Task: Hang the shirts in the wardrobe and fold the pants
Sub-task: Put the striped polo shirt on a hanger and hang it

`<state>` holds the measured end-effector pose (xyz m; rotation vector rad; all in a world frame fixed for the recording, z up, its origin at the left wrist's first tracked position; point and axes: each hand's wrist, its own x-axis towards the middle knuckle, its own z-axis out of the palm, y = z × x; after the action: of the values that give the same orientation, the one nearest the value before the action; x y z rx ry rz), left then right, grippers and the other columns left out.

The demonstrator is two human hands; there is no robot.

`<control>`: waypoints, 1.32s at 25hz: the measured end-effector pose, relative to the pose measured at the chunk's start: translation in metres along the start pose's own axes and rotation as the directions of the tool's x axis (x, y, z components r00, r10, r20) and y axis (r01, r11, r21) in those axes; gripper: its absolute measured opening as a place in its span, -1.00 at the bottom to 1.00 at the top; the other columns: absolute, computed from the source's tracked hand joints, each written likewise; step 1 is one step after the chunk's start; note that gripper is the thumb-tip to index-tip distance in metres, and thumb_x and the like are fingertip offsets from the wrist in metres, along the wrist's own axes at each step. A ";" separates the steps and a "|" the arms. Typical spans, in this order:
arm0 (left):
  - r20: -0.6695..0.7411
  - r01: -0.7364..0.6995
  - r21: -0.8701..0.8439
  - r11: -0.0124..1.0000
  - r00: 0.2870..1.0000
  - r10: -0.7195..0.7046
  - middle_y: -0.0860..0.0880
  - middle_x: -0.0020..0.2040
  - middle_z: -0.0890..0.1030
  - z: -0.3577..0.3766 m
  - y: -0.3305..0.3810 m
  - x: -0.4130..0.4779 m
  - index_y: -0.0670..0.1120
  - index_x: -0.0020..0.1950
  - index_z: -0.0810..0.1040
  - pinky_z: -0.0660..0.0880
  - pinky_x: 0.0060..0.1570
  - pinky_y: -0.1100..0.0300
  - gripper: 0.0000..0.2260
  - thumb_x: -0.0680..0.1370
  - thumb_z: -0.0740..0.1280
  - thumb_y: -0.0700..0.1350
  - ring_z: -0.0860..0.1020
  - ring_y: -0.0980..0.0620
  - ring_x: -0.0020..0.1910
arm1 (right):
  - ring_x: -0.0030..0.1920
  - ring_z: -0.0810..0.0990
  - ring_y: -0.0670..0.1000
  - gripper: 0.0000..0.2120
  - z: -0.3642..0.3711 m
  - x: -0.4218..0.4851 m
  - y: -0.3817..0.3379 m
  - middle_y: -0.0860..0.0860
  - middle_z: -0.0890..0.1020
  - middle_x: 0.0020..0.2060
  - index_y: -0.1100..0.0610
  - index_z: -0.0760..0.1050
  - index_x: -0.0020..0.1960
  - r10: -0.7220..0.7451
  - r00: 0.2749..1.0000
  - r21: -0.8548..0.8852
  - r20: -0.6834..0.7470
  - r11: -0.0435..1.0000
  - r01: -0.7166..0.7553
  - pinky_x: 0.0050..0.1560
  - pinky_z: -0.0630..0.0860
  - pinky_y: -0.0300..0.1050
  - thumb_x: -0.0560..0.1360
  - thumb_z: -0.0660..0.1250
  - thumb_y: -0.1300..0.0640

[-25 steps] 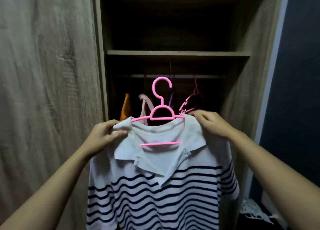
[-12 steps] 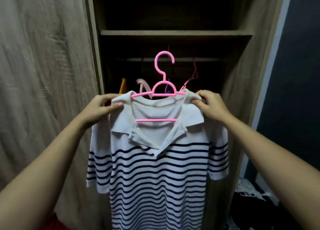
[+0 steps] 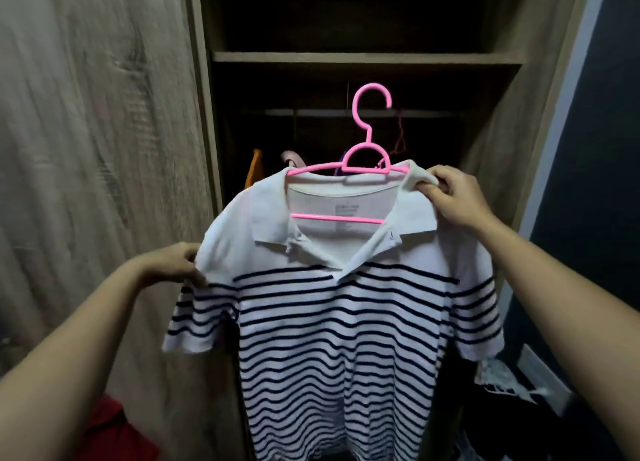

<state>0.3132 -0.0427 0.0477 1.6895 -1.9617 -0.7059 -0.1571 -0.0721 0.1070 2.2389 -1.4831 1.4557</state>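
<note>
- A wood-grain wardrobe door (image 3: 97, 148) stands open, above and beyond the left hand (image 3: 173, 264).
- A dim wardrobe interior lies ahead, with a shelf (image 3: 363, 57) high above both hands.
- A dark wall (image 3: 602, 148) with a pale frame edge (image 3: 561, 124) rises beyond the right hand (image 3: 450, 197).
- The light is low and the recess is shadowed.
</note>
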 end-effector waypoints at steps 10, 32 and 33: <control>0.099 -0.312 -0.250 0.917 0.934 0.344 -0.19 0.04 0.67 -0.002 0.093 -0.021 -0.16 0.10 0.63 0.52 0.09 -0.09 -0.58 0.34 0.47 0.05 0.61 -0.12 0.07 | -0.36 0.41 -0.21 -0.95 0.048 0.010 0.000 -0.09 0.57 -0.36 -0.05 0.55 -0.17 -0.051 0.980 0.202 0.190 0.979 0.012 -0.26 0.35 -0.21 0.39 0.32 0.05; -0.516 0.074 0.269 0.960 0.853 0.079 -0.05 -0.40 0.46 0.045 0.184 0.067 -0.15 -0.32 0.46 0.26 -0.34 0.11 -0.70 0.38 0.28 0.09 0.50 -0.12 -0.21 | 0.24 0.47 0.26 -0.62 0.168 0.179 -0.009 0.26 0.42 0.27 0.27 0.37 0.27 0.369 0.912 -0.308 0.179 0.901 -0.304 0.17 0.47 0.06 0.47 0.28 0.30; -0.534 0.082 0.283 0.955 0.841 0.086 -0.05 -0.37 0.47 0.045 0.191 0.086 -0.15 -0.30 0.46 0.27 -0.30 0.12 -0.73 0.43 0.28 0.04 0.51 -0.14 -0.16 | 0.22 0.50 0.25 -0.68 0.165 0.177 -0.002 0.26 0.49 0.22 0.28 0.44 0.22 0.355 0.917 -0.355 0.182 0.893 -0.276 0.13 0.49 0.05 0.48 0.23 0.32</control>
<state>0.1270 -0.1016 0.1368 1.8004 -1.7036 0.0954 -0.0343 -0.2762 0.1492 2.0992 -2.0756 0.9223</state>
